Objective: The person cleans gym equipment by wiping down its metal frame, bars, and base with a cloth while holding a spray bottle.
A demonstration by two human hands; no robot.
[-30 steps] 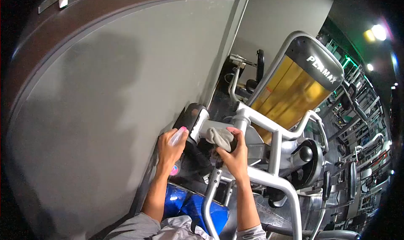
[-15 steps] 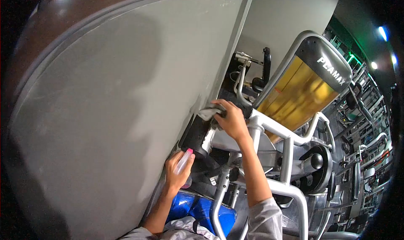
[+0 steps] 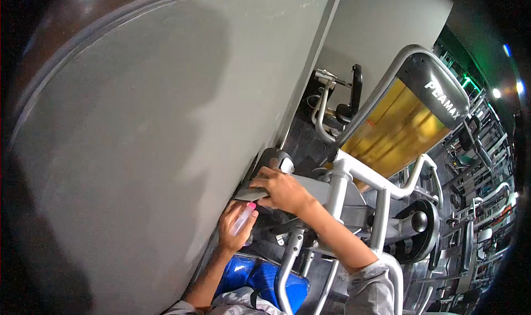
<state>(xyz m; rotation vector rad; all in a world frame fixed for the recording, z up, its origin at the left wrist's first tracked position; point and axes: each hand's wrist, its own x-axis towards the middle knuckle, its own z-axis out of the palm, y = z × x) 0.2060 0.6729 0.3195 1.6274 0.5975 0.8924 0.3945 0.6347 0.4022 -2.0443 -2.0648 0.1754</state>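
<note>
My left hand [image 3: 235, 226] is wrapped round a clear spray bottle [image 3: 242, 220] with a pink top, low beside the wall. Just above it, my right hand [image 3: 281, 190] presses a grey cloth [image 3: 251, 194] onto the black pad [image 3: 272, 158] of a silver-framed gym machine. The fingers of my right hand are bent over the cloth, and part of the pad is hidden under them. The cloth's edge hangs close to the bottle's pink top.
A grey wall [image 3: 138, 121] runs along the left. The machine's silver frame [image 3: 379, 221] and yellow-fronted weight housing [image 3: 395, 132] stand at the right. A blue seat [image 3: 260, 279] is below my hands. More gym equipment [image 3: 470, 243] fills the far right.
My right hand first moved up with the cloth to the pad's top, then came down and left along it, nearer the bottle. My left hand, still holding the bottle, shifted slightly down and right.
</note>
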